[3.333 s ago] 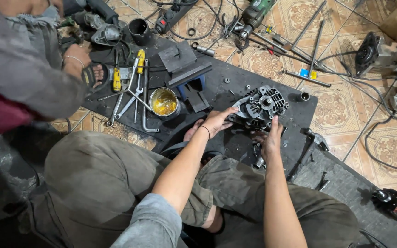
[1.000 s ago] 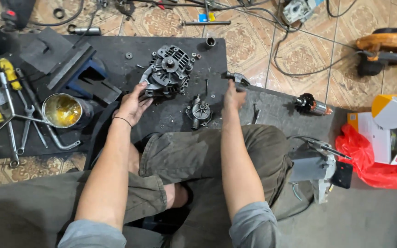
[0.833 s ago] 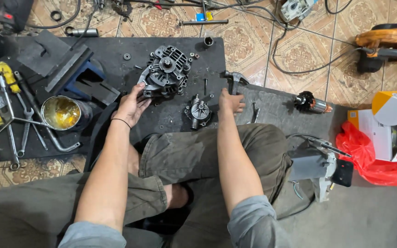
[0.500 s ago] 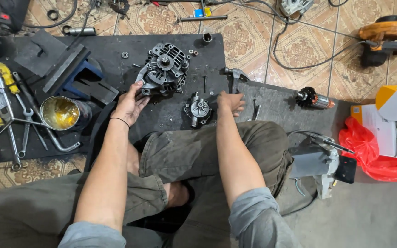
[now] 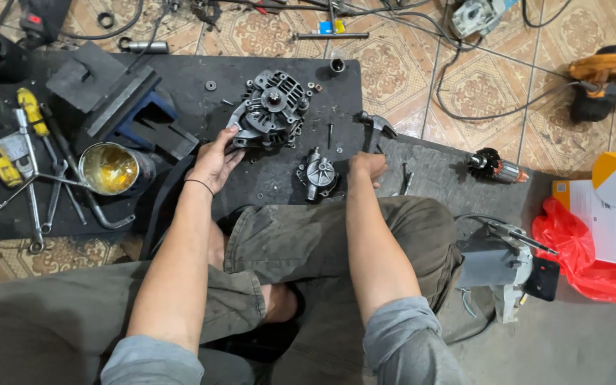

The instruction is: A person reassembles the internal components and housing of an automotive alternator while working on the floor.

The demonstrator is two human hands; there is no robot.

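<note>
A small grey end cover [image 5: 317, 175] lies on the black mat [image 5: 286, 153] between the hands. The left hand [image 5: 213, 160], fingers spread, rests against the alternator housing [image 5: 269, 113]. The right hand [image 5: 367, 166] is closed round a hammer [image 5: 373, 128]. A round tin [image 5: 110, 168] holds yellowish grease.

Black mat [image 5: 180, 75] under alternator housing [image 5: 269, 114]
</note>
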